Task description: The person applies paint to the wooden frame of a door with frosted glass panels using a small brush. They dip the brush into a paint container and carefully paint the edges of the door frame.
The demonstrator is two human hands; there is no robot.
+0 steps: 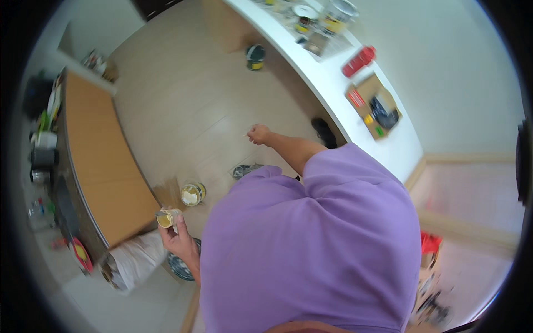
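Observation:
My left hand is wrapped round a small pale tub with a yellowish inside. Something grey sits at the tub's rim, too blurred to name. Just beyond this hand, on the floor, stands an open paint can with white in it. My right hand is stretched out over the floor at the middle, its fingers closed together. A thin pale bit shows at its fingertips, too small to make out.
To the left is a counter with an orange-brown front and clutter on top. A white curved counter on the right bears cans, a red bottle and a cardboard box. A dark can and a black shoe are on the floor.

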